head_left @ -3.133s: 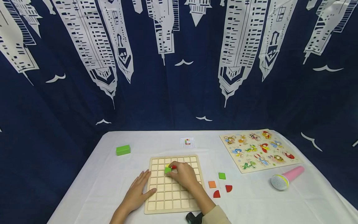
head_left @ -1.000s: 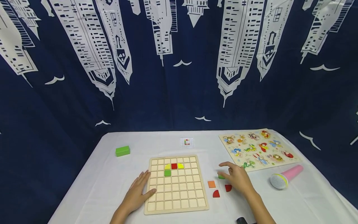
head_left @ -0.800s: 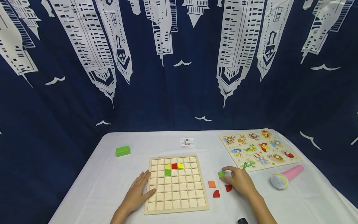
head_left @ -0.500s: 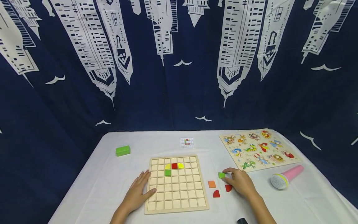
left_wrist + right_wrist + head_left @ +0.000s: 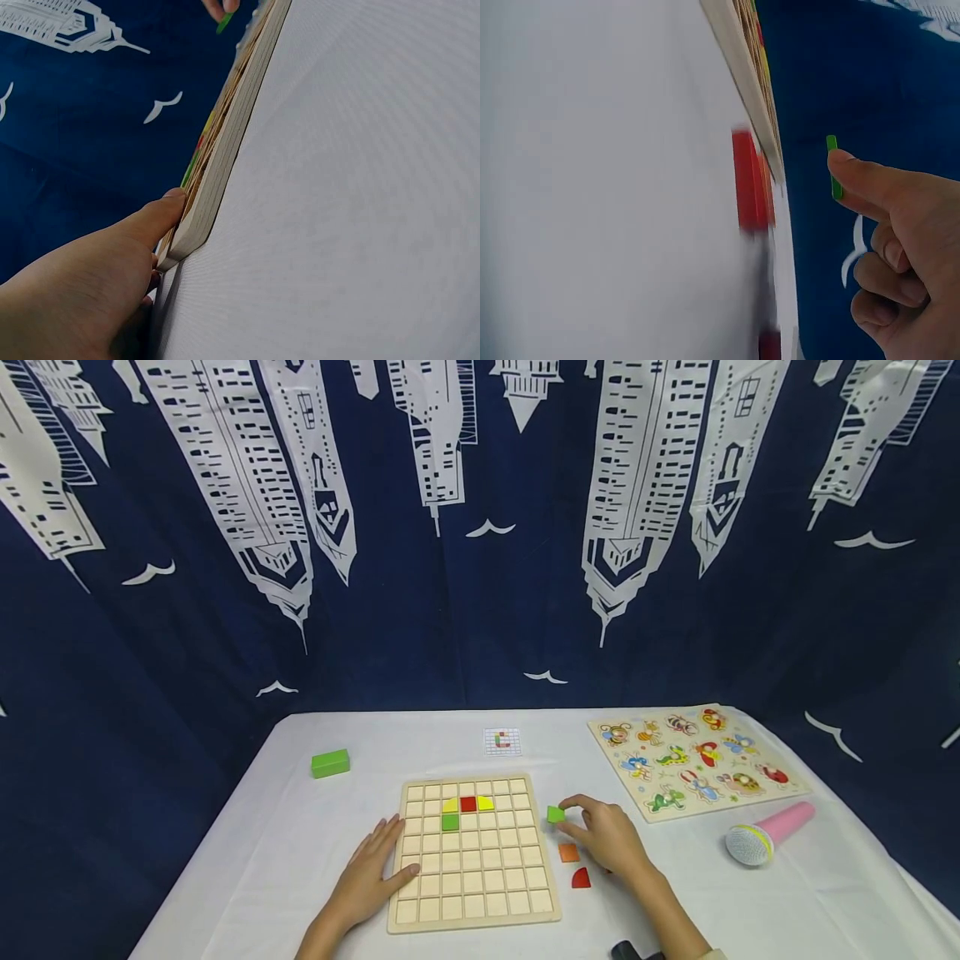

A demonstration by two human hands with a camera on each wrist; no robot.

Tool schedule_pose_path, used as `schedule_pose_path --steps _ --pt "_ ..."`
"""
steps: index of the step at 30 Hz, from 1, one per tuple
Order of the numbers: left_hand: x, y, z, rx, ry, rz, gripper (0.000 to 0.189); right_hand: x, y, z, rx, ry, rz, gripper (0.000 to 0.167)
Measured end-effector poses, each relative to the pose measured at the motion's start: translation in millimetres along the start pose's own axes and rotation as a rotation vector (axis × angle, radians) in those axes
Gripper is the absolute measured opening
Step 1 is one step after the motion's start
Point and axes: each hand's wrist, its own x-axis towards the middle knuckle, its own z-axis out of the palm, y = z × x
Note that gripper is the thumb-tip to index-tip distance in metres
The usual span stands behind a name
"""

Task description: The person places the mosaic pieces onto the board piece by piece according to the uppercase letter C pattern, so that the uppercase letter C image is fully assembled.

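My left hand lies with straight fingers along the left edge of a wooden grid board; in the left wrist view its thumb rests on the board's rim. Near the top of the grid sit a red square tile between two yellow tiles, and a green tile below the left yellow one. Just right of the board, my right hand pinches another green square tile between thumb and index finger. The right wrist view shows this tile edge-on, clear of the table.
Below the right hand lie an orange square tile and a red quarter-round tile. A small pattern card stands behind the board, a green block at back left. Rightward are an insect puzzle and a pink toy microphone.
My right hand left the board, went to the loose green tile, pinched it and brought it left toward the board. One red quarter-round is now hidden behind that hand. My left hand stayed put.
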Motion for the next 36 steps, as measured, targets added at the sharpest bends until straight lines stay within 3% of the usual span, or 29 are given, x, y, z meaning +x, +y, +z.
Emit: schedule_pose_path --steps 16,26,36 --pt "1.7 1.1 -1.1 0.005 0.001 0.004 0.078 4.0 -72.2 59.9 0.100 -0.104 -0.245 0.027" --pt "-0.1 -0.4 -0.5 0.016 0.003 0.001 0.078 6.2 -92.8 83.9 0.104 -0.107 -0.250 0.029" --pt "-0.3 -1.4 0.7 0.006 0.005 0.005 0.077 8.5 -96.6 93.4 0.084 -0.084 -0.243 0.028"
